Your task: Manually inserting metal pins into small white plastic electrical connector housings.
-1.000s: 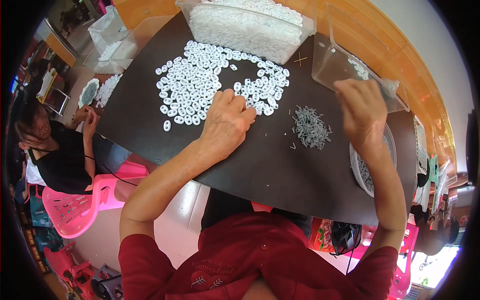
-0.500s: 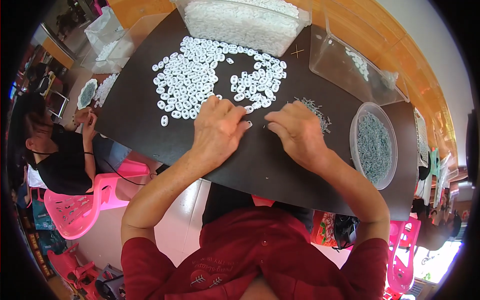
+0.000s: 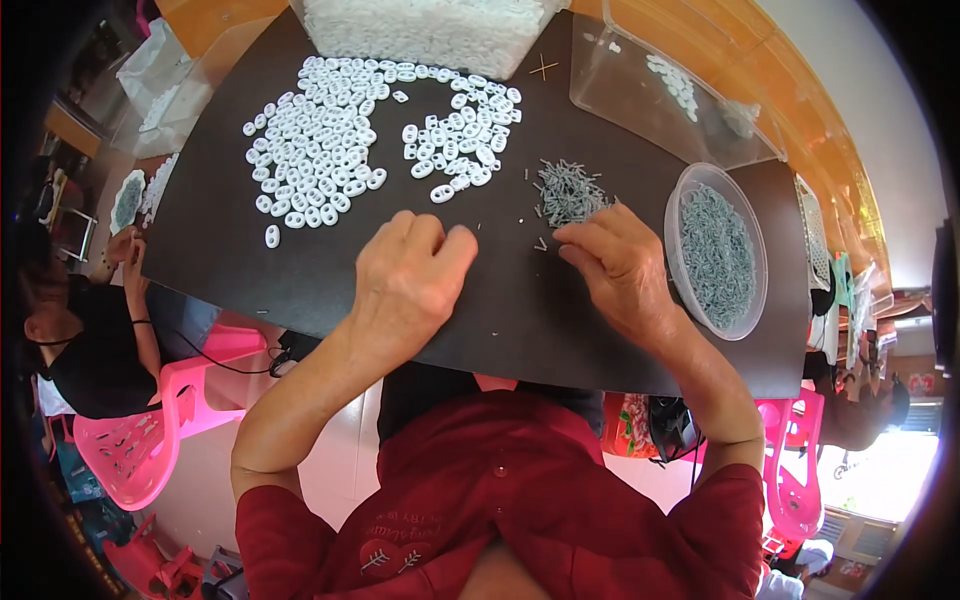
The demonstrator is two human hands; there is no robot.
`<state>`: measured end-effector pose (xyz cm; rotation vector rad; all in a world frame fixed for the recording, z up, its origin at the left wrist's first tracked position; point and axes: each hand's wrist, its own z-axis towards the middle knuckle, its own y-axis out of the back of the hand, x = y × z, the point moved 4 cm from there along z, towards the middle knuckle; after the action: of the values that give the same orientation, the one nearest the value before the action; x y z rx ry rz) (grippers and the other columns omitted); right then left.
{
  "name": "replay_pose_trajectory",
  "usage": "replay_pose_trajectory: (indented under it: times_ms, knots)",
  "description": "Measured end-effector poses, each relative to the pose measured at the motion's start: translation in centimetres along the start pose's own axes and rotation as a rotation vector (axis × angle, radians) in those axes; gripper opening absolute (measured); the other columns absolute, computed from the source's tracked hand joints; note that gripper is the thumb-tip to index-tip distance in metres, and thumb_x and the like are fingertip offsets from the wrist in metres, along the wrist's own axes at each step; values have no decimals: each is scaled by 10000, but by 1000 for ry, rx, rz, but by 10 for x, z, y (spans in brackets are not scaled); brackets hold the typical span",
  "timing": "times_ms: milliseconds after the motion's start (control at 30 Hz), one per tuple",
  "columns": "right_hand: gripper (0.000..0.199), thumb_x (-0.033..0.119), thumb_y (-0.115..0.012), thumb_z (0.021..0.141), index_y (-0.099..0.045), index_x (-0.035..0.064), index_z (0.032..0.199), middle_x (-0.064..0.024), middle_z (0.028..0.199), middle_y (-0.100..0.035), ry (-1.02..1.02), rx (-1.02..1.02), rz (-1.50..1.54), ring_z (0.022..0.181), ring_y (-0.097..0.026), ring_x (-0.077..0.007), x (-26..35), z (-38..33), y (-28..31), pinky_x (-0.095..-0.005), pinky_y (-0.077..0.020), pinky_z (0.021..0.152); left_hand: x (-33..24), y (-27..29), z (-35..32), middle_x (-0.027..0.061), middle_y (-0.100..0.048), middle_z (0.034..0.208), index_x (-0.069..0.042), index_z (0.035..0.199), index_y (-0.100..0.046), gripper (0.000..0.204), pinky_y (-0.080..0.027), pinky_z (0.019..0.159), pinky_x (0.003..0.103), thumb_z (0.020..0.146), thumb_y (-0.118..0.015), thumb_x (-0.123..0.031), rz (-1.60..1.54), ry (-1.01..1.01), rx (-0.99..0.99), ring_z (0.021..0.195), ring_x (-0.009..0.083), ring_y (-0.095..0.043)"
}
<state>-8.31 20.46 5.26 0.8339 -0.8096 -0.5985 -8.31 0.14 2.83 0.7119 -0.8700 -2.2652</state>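
Observation:
My left hand (image 3: 410, 275) is closed over the dark table, fingers curled in; anything inside it is hidden. To its upper left spreads a large group of white oval two-holed pieces (image 3: 315, 150). A smaller cluster of the same pieces (image 3: 465, 140) lies beyond its knuckles. My right hand (image 3: 622, 268) bends over the near edge of a heap of small grey screw-like pins (image 3: 570, 190), thumb and fingers drawn together; what they hold, if anything, is too small to make out. A few loose pins (image 3: 541, 243) lie by its fingertips.
A round clear tub of grey pins (image 3: 718, 260) stands right of my right hand. At the back are a clear bin full of white pieces (image 3: 430, 35) and a clear tray (image 3: 640, 110) holding a few. Crossed sticks (image 3: 543, 68) lie between them. Another person (image 3: 95, 340) sits at left.
My right hand has moved right to the pin heap, uncovering more of it. My left hand has drawn back from the white pieces, and the one at its fingertips is now out of sight. The view has shifted.

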Motion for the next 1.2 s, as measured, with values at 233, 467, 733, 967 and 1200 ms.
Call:
replay_pose_trajectory:
  times_ms: [233, 467, 733, 967, 1200]
  knots:
    - [156, -16, -701, 684, -651, 45, 819, -74, 696, -544, 47, -32, -75, 680, -516, -266, 1, -2, -11, -362, -424, 594, -15, -6, -12, 105, -488, 747, 13, 754, -572, 152, -432, 556, 337, 617, -607, 66, 1, -117, 81, 665, 254, -491]
    - [125, -17, -608, 596, -534, 42, 677, -86, 729, -489, 184, 29, -218, 739, -486, -266, 3, -1, -29, -362, -430, 645, -11, -8, -5, 102, -521, 781, 7, 788, -580, 171, -445, 593, 363, 631, -626, 55, -55, -12, 153, 676, 262, -505]
    - [154, -15, -636, 660, -531, 29, 763, -87, 701, -460, 344, 10, -272, 685, -466, -260, 5, 2, -27, -369, -402, 603, -1, -10, -1, 62, -515, 770, -58, 846, -615, 191, -447, 618, 375, 685, -717, -50, -174, 239, 131, 732, 259, -525]
    - [171, -49, -626, 677, -533, 33, 794, -91, 766, -518, 276, -68, -183, 725, -505, -272, 18, 1, -19, -376, -420, 631, -10, -27, 8, 55, -513, 802, -75, 796, -597, 186, -443, 662, 378, 662, -724, -46, -140, 149, 239, 795, 254, -526]
    - [175, -76, -611, 717, -571, 29, 852, -102, 794, -551, 40, -66, -18, 711, -525, -298, 9, -5, -15, -368, -439, 644, -14, -28, 12, 53, -517, 802, -66, 796, -587, 158, -446, 673, 373, 687, -698, -37, -244, 206, 201, 800, 251, -529]
